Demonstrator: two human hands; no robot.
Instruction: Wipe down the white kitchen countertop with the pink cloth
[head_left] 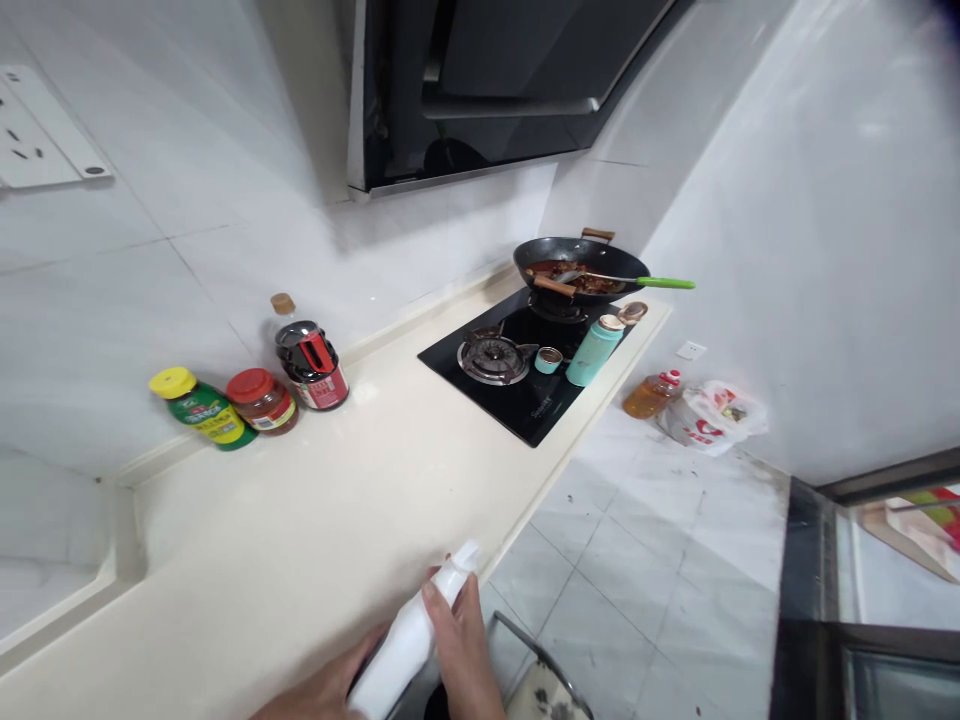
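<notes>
A slim white bottle [401,650] with a narrow top slants over the counter's front edge, slightly blurred. Around its upper part, just below the top, my right hand [463,640] is closed. My left hand [337,680] grips the lower end, its fingers partly hidden behind the bottle and cut off by the frame's bottom edge. Any label on the bottle does not show from this side. Below it, the cream countertop [375,530] runs up toward the black gas stove [525,405].
On the stove, a wok [525,255] contains reddish food and a green-handled spatula [671,284]. A turquoise flask [595,352] stands by its turquoise cap [548,360]. Along the wall are a green bottle [206,412], red-lidded jar [262,402] and dark sauce bottle [315,370]. The range hood [487,130] overhangs.
</notes>
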